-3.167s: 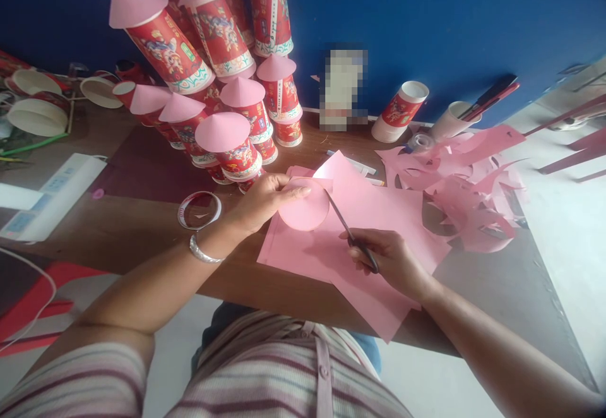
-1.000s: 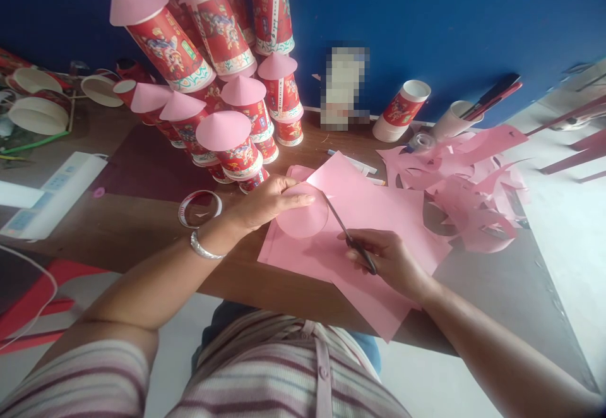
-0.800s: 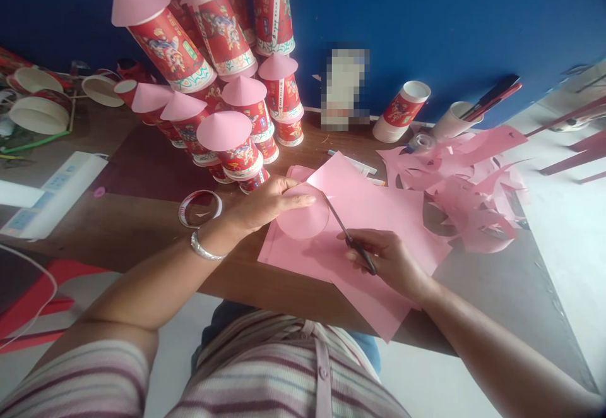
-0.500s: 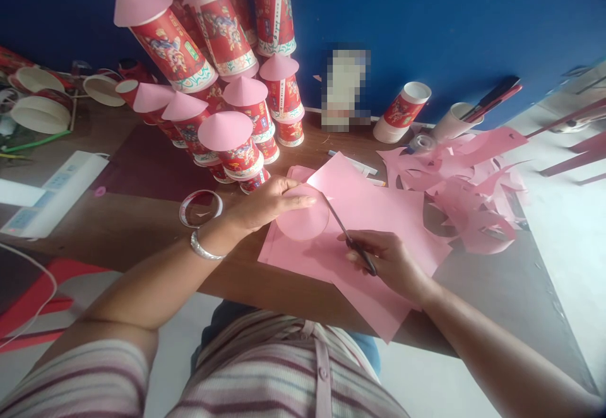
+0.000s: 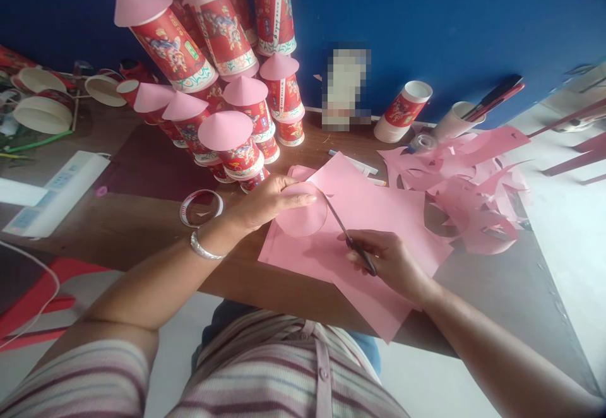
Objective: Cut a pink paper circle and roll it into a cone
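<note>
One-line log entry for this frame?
left hand: holds pink paper circle | right hand: grips scissors, blades at circle edge | pink sheets underneath

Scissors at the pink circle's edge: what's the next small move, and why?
Probably one short snip along the curve. The scissors in the right hand have their tips at the right rim of the pink circle, which the left hand holds at its top above the pink sheet.
</note>
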The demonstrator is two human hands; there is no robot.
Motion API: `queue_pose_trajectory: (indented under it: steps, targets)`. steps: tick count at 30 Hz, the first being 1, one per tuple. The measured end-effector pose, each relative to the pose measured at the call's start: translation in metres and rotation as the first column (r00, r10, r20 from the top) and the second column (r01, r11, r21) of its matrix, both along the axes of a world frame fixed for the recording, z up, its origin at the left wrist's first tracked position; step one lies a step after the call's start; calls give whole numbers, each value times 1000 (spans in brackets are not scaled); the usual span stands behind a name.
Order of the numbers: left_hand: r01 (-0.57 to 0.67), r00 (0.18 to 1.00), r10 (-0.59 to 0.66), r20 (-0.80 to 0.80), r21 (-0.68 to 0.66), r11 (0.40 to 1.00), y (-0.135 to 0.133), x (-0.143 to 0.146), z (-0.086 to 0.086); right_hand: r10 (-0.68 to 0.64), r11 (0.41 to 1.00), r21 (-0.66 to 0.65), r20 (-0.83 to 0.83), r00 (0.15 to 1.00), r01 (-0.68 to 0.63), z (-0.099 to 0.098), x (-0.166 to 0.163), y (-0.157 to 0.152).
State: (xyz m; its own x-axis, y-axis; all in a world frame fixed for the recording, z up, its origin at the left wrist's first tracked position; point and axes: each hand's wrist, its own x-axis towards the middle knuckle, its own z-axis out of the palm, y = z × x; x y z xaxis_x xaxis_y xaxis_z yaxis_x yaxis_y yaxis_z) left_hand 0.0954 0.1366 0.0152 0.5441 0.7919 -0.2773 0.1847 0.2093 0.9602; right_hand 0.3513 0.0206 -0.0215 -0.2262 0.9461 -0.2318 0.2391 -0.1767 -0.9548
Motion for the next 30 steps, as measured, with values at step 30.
queue_pose_trajectory:
  steps: [30]
  targets:
    - [58, 998, -58, -1, 39, 998, 1, -2, 0, -5, 1000, -8, -36, 999, 5, 2, -1, -2]
